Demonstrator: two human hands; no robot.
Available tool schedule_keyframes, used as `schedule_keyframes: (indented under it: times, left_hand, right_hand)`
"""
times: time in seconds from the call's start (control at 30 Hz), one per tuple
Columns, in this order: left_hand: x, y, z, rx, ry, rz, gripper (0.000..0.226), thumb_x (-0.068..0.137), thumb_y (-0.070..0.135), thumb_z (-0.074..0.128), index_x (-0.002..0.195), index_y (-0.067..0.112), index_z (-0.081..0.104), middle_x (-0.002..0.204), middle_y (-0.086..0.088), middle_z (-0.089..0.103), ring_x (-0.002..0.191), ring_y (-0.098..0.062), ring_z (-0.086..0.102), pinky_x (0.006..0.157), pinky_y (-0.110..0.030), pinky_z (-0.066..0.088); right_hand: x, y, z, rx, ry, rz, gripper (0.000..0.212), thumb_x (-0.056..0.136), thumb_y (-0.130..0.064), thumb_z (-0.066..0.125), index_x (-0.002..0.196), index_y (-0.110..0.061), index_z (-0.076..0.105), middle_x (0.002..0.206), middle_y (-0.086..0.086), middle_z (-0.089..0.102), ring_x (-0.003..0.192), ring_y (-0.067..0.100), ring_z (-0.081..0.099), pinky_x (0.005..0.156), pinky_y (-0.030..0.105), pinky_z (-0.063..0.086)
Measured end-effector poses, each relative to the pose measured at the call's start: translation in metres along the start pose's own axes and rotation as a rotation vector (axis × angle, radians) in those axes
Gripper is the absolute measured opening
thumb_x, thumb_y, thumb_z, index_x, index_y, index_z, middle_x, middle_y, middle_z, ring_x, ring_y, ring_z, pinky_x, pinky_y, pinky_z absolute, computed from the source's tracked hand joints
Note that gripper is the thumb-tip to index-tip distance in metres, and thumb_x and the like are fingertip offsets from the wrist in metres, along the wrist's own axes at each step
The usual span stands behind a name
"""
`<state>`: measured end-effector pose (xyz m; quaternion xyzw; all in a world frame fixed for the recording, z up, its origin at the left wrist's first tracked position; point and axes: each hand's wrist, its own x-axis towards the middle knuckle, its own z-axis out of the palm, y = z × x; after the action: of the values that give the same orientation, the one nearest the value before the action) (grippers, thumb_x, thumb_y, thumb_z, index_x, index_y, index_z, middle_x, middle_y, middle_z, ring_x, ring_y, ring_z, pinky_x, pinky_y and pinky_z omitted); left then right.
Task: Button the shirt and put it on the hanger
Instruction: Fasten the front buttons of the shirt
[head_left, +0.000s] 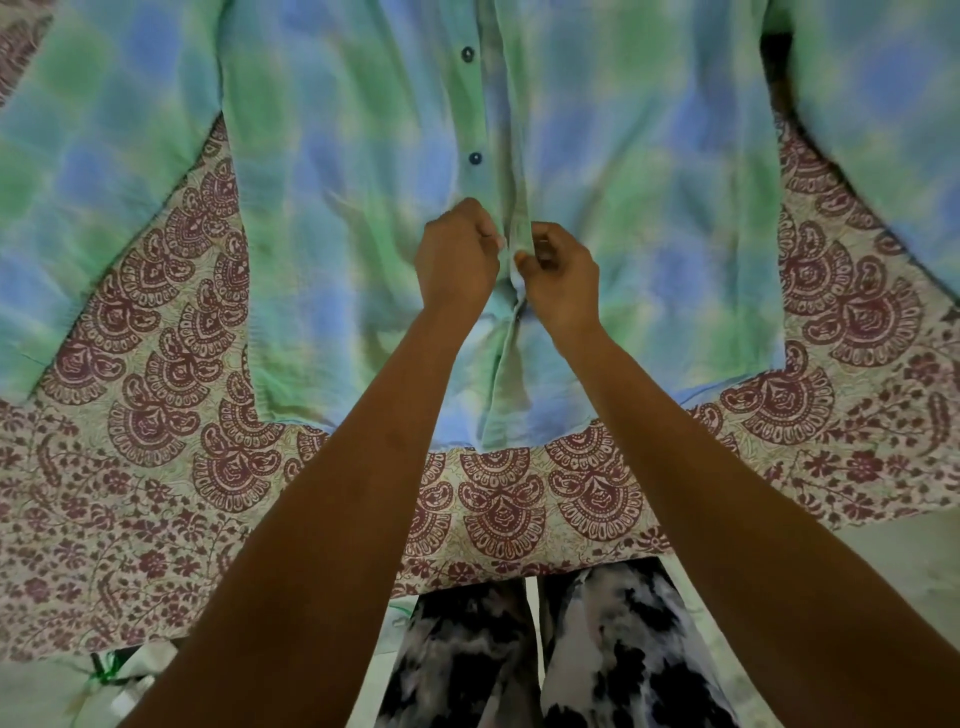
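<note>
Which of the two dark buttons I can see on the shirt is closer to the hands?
The lower button, just above the left hand and right hand pinching the placket. The other button sits farther up the shirt.

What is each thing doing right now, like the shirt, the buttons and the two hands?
shirt: spread flat, front up, on the patterned bedsheet
upper button: looks fastened
lower button: looks fastened
left hand: pinching the placket edge
right hand: pinching the other placket edge
hanger: not in view
</note>
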<state>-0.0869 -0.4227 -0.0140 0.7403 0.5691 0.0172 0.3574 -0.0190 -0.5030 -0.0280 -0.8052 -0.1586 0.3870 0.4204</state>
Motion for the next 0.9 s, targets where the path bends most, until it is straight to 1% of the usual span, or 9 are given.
schedule_keyframes:
  times: [0.03,0.13,0.23,0.4,0.47,0.57,0.63,0.73,0.9]
  left_hand:
    - [0.002,0.004,-0.001,-0.030,0.015,-0.011,0.016,0.082,0.002,0.055,0.075,0.015,0.059,0.073,0.008,0.061,0.058,-0.002,0.051,0.055,-0.004,0.037]
    - [0.002,0.014,-0.001,-0.143,0.039,-0.021,0.011,0.082,0.004,0.059,0.078,0.012,0.064,0.070,0.012,0.057,0.056,0.006,0.048,0.057,0.003,0.035]
    - [-0.001,0.017,-0.001,-0.199,0.059,0.002,0.010,0.081,0.002,0.059,0.082,0.006,0.068,0.074,0.008,0.062,0.059,0.006,0.051,0.060,0.003,0.037]
    - [-0.002,0.008,0.003,-0.092,0.057,-0.048,0.013,0.080,0.003,0.058,0.084,0.006,0.069,0.087,-0.006,0.071,0.071,-0.005,0.054,0.056,0.005,0.032]
    - [-0.001,0.009,0.004,-0.122,0.064,-0.048,0.010,0.080,0.004,0.060,0.084,0.006,0.068,0.084,-0.004,0.069,0.069,-0.005,0.055,0.057,0.003,0.035]
    - [-0.002,0.016,0.002,-0.208,0.083,-0.024,0.006,0.079,0.004,0.062,0.080,0.010,0.064,0.069,0.009,0.060,0.060,0.001,0.052,0.057,-0.001,0.038]
    - [-0.004,0.018,0.002,-0.205,0.080,-0.001,0.012,0.078,0.004,0.064,0.076,0.015,0.058,0.063,0.016,0.052,0.058,0.003,0.050,0.057,-0.002,0.039]
    - [-0.002,0.017,0.000,-0.165,0.074,-0.024,0.013,0.078,0.005,0.064,0.077,0.016,0.057,0.061,0.017,0.048,0.057,0.002,0.049,0.054,-0.001,0.037]
    - [0.001,0.014,0.000,-0.165,0.043,-0.027,0.007,0.078,0.007,0.066,0.080,0.012,0.062,0.062,0.017,0.049,0.059,0.001,0.050,0.056,-0.003,0.038]
  right_hand:
    - [-0.001,-0.001,0.000,0.018,-0.006,-0.002,0.023,0.083,-0.002,0.054,0.098,-0.014,0.066,0.083,0.007,0.068,0.077,0.022,0.063,0.076,0.029,0.049]
    - [0.000,0.003,0.002,0.039,-0.001,0.018,0.026,0.083,-0.001,0.052,0.100,-0.014,0.067,0.087,0.004,0.069,0.081,0.023,0.064,0.079,0.032,0.051]
    - [-0.001,0.006,0.003,0.067,-0.017,0.031,0.031,0.082,0.001,0.051,0.103,-0.014,0.068,0.088,0.003,0.070,0.081,0.024,0.066,0.080,0.033,0.053]
    - [-0.001,0.008,0.003,0.173,-0.003,0.052,0.031,0.080,0.002,0.054,0.103,-0.013,0.068,0.092,0.005,0.071,0.088,0.023,0.068,0.087,0.042,0.054]
    - [-0.002,0.010,0.003,0.176,0.003,0.056,0.030,0.081,0.000,0.055,0.105,-0.012,0.068,0.095,0.007,0.071,0.090,0.024,0.067,0.089,0.044,0.053]
    - [-0.002,0.010,0.003,0.157,-0.002,0.061,0.029,0.083,-0.001,0.054,0.108,-0.009,0.067,0.098,0.011,0.071,0.090,0.027,0.067,0.090,0.043,0.052]
    - [-0.002,0.010,0.004,0.165,0.005,0.069,0.030,0.082,-0.001,0.053,0.108,-0.007,0.067,0.099,0.012,0.071,0.091,0.028,0.067,0.091,0.044,0.052]
    - [-0.004,0.008,0.004,0.202,0.029,0.092,0.029,0.084,0.002,0.053,0.108,-0.005,0.067,0.097,0.012,0.070,0.091,0.030,0.066,0.092,0.041,0.051]
    - [-0.005,0.007,0.003,0.218,0.004,0.089,0.029,0.086,0.001,0.052,0.111,-0.006,0.066,0.103,0.013,0.070,0.092,0.023,0.066,0.093,0.037,0.051]
